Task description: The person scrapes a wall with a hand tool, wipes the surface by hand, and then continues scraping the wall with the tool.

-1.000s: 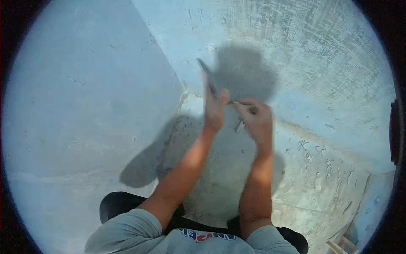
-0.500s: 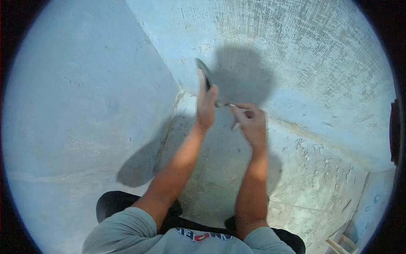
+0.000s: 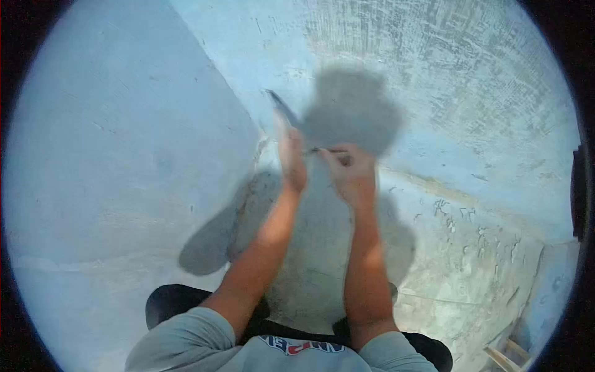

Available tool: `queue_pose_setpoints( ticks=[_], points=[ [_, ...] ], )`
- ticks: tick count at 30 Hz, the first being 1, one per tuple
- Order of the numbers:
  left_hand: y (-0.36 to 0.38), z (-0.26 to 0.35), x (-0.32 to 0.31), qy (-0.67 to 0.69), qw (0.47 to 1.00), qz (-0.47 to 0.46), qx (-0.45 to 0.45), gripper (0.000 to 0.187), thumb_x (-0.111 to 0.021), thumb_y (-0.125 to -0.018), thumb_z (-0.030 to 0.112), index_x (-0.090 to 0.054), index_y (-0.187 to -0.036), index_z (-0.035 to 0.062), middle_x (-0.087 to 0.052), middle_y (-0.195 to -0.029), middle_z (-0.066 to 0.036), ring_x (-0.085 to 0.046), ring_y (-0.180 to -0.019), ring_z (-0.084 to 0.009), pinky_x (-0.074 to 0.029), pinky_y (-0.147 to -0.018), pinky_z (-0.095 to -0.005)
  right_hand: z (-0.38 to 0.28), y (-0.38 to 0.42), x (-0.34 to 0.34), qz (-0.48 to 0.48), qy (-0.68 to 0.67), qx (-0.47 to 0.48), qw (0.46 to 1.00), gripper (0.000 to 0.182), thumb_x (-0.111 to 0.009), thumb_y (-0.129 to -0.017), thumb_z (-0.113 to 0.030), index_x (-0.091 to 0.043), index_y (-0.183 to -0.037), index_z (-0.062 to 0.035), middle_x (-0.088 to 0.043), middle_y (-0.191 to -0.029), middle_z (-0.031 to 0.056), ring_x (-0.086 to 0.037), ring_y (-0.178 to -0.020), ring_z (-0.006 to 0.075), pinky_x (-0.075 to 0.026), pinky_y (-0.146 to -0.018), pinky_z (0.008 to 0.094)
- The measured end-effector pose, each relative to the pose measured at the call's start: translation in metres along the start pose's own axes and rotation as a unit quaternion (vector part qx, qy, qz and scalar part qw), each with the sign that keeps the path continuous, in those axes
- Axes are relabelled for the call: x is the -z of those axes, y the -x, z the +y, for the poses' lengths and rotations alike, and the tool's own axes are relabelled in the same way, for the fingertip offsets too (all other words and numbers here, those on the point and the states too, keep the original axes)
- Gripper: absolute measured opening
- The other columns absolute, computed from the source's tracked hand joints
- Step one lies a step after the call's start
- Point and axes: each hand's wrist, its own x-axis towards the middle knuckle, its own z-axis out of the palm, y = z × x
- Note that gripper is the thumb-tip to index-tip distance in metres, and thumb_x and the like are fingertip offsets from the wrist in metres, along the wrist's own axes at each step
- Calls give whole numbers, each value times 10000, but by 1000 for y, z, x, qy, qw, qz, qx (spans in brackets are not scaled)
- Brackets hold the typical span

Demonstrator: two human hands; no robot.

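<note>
A pale blue left wall (image 3: 118, 155) and a scratched, patchy far wall (image 3: 458, 80) meet above a worn floor (image 3: 458, 266), whose surface is chipped and flaking toward its right side. The round view cuts all three off at their outer edges.

At the bottom, the person's grey shirt (image 3: 186, 335) is cropped, with dark-clad knees (image 3: 176, 304) showing on either side. A large soft shadow (image 3: 353, 111) falls across the far wall behind the hands.

The right hand (image 3: 354, 170) has its fingers bent and pinched around the thin end of a dark, narrow tool (image 3: 283, 106). The left hand (image 3: 291, 155) lies along the tool's flat part, fingers stretched out; whether they grip it or only press against it, I cannot tell. The tool slants across both hands, in front of the spot where the floor's far left corner meets the walls. Blur and the hands hide most of its shape.

A dark object (image 3: 579, 192) is cut off at the right edge of view, too little of it showing to identify. By the floor's near right corner, light wooden pieces (image 3: 505, 358) are partly cropped. The shirt's red, white and blue print (image 3: 304, 346) carries letters, folded and too blurred to read surely.
</note>
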Motion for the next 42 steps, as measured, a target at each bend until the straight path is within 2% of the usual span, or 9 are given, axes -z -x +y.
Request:
queue_pose_setpoints(
  ticks=[3, 7, 11, 15, 19, 28, 34, 39, 42],
  points=[
    [0, 12, -7, 110, 992, -64, 11, 872, -420, -1144, 551, -136, -1734, -25, -284, -1608, -179, -288, -1481, -269, -197, -1232, -377, 23, 5, -29, 18, 40, 26, 999, 340, -816, -960, -341, -824, -1155, -64, -822, -1036, 181, -796, -908, 270, -603, -825, 401],
    [17, 23, -46, -18, 992, -69, -105, 807, -443, -1173, 414, -55, -1750, 5, -481, -1029, -18, -436, -944, -126, -413, -869, -281, 39, -9, 52, -24, -56, -32, 998, 355, -817, -957, -336, -821, -1158, -44, -823, -963, 156, -785, -860, 266, -596, -812, 396],
    [19, 44, -57, -8, 992, -13, -124, 808, -423, -1178, 388, 4, -1748, 6, -385, -911, 24, -382, -818, -119, -388, -755, -276, -10, 1, 28, 9, -4, 0, 1000, 317, -835, -946, -304, -826, -1084, -18, -815, -907, 177, -786, -786, 239, -602, -724, 358],
    [10, 27, -49, -22, 992, -80, -96, 822, -398, -1179, 404, 18, -1733, -38, -477, -1366, -129, -493, -1221, -207, -415, -1059, -344, 26, -3, 40, 42, -5, 61, 997, 295, -840, -939, -279, -821, -1039, -3, -814, -908, 194, -796, -778, 237, -607, -702, 344],
    [28, 63, -76, -53, 988, -81, -121, 865, -388, -1170, 446, 32, -1713, -79, -47, -1806, -282, -184, -1655, -354, -210, -1326, -429, 21, -8, 49, 41, -9, 68, 997, 319, -846, -940, -289, -804, -1051, 7, -814, -902, 178, -799, -798, 245, -601, -723, 360],
    [32, 43, -66, -76, 990, -59, -106, 920, -416, -1148, 517, -5, -1718, -78, -252, -1738, -283, -331, -1572, -359, -256, -1302, -445, 29, -2, 47, 84, 15, 112, 990, 186, -882, -925, -150, -781, -961, 2, -810, -850, 85, -702, -714, 103, -552, -646, 283],
    [5, 17, -26, 54, 996, -73, 16, 945, -446, -1129, 565, -54, -1711, -68, -371, -1658, -274, -440, -1490, -344, -325, -1258, -453, 26, 5, 13, 129, 81, 186, 971, 192, -885, -924, -159, -774, -934, -3, -767, -756, 60, -624, -610, 86, -503, -573, 277],
    [23, 39, -45, -49, 997, -21, -62, 821, -446, -1139, 551, -266, -1653, -63, -579, -1377, -216, -548, -1341, -284, -438, -1150, -447, 13, -3, 41, 109, 114, 178, 971, 180, -880, -918, -171, -756, -919, -41, -759, -719, 107, -703, -596, 121, -549, -543, 300],
    [15, 57, -48, 62, 996, -11, -61, 722, -448, -1154, 495, -355, -1598, -66, -618, -1339, -209, -571, -1315, -274, -461, -1130, -442, -7, 7, -4, 106, 153, 160, 970, 195, -892, -908, -172, -752, -914, -36, -766, -739, 99, -707, -641, 113, -562, -580, 314]
  ],
)
